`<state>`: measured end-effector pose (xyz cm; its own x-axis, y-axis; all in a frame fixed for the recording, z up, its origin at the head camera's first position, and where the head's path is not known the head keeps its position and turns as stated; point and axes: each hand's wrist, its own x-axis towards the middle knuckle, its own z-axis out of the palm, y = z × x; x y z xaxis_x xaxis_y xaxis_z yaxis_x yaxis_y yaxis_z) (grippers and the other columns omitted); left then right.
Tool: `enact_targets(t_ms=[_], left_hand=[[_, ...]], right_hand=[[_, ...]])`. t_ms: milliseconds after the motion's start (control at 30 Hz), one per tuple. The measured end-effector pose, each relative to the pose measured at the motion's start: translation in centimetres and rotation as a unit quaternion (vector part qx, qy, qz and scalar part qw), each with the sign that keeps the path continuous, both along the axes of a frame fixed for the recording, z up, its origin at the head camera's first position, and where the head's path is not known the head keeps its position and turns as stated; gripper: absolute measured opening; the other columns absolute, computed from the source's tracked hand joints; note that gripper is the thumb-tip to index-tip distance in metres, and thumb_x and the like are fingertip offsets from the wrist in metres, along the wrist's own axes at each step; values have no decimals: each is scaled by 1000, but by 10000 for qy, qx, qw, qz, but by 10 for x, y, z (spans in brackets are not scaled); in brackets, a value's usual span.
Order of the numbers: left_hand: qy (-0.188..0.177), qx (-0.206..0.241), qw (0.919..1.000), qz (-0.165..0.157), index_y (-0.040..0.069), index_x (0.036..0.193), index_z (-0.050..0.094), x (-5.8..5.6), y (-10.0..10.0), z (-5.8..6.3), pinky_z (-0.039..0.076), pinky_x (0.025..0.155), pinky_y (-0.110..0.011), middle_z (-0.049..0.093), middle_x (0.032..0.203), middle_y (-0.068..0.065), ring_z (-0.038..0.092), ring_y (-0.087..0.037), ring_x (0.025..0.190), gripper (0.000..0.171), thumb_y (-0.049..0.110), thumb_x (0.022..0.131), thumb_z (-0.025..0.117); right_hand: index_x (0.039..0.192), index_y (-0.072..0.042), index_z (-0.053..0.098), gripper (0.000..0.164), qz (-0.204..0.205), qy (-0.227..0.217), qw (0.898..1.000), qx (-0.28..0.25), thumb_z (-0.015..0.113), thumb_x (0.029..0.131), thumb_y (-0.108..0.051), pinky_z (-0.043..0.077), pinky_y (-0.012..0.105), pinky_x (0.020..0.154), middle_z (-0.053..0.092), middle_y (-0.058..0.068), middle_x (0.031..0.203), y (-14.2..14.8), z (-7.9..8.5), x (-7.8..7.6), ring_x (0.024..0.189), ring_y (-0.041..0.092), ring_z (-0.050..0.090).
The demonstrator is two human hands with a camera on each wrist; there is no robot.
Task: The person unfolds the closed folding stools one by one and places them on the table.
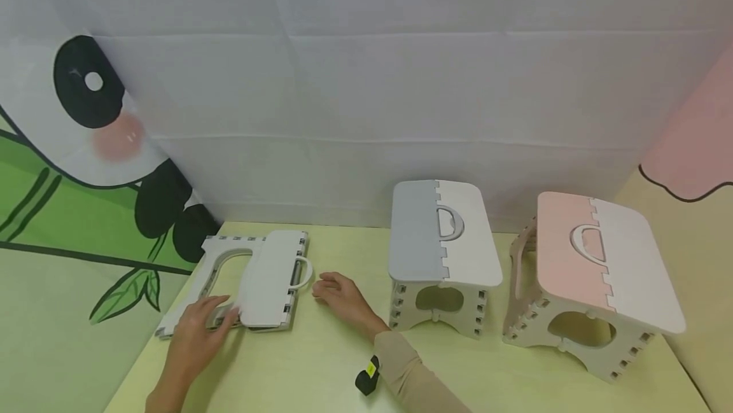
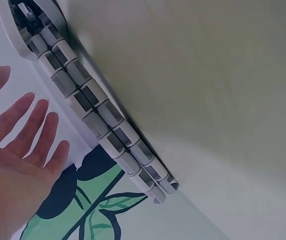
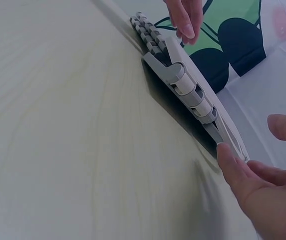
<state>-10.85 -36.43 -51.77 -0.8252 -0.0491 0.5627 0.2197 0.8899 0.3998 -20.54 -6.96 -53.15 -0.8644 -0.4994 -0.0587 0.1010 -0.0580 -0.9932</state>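
Note:
A white folding step stool (image 1: 266, 282) lies folded flat on the left part of the table, its carry handle (image 1: 309, 272) pointing right. Over the stool's near left side is my left hand (image 1: 195, 336), fingers spread and relaxed. In the left wrist view that same hand (image 2: 20, 155) stands a little apart from the hinged edge (image 2: 103, 112). My right hand (image 1: 343, 301) hovers just right of the handle with loosely bent fingers. The right wrist view shows the right hand (image 3: 270, 187) beside the stool's edge (image 3: 192, 95); whether a fingertip touches it I cannot tell. Neither hand holds anything.
A grey-and-white stool (image 1: 415, 235) stands unfolded right of centre. Farther right is an unfolded pink-and-white stool (image 1: 572, 260). A small black object with a yellow label (image 1: 368, 376) sits by the right wrist. Printed cloth (image 1: 366, 95) hangs behind the table (image 1: 298, 375).

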Motion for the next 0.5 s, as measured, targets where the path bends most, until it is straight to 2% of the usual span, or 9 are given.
enact_targets(t_ms=[500], left_hand=[[-210,-117,9997,48,-4,109,73,4,-18,-10,45,80,-65,69,106,-27,60,-51,99,38,6,75,88]], right_hand=[[149,8,43,56,-31,-401,9987,-297,61,106,-24,55,33,100,62,16,133,-9,-2,-3,117,27,66]])
